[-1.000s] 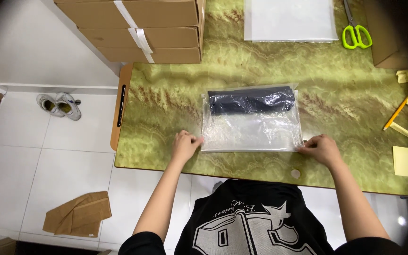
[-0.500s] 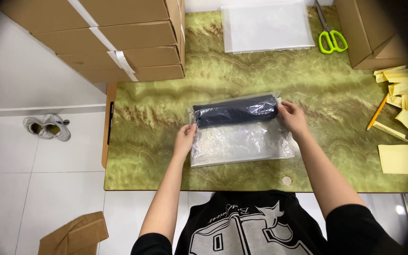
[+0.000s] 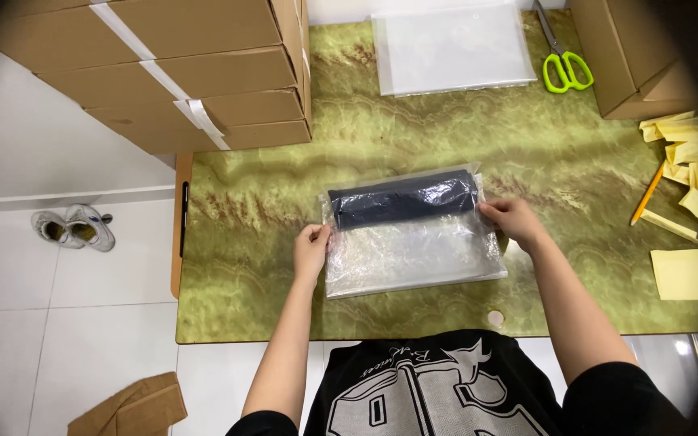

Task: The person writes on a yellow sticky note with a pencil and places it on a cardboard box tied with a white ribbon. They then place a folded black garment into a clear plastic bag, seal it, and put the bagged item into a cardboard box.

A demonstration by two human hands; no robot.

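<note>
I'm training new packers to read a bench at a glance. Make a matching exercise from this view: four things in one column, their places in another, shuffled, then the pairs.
Things:
1. clear plastic bag with dark folded garment
2. green-handled scissors
3. stacked brown cardboard boxes
4. yellow pencil

Places:
A. far left corner of the table
B. between both hands
C. right side, beside pale yellow paper strips
D. far edge, right of the empty clear bags

Pairs: 1-B, 2-D, 3-A, 4-C

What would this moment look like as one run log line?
left hand: on left edge of clear plastic bag | right hand: on right edge | dark folded garment: inside bag, far end | green table
</note>
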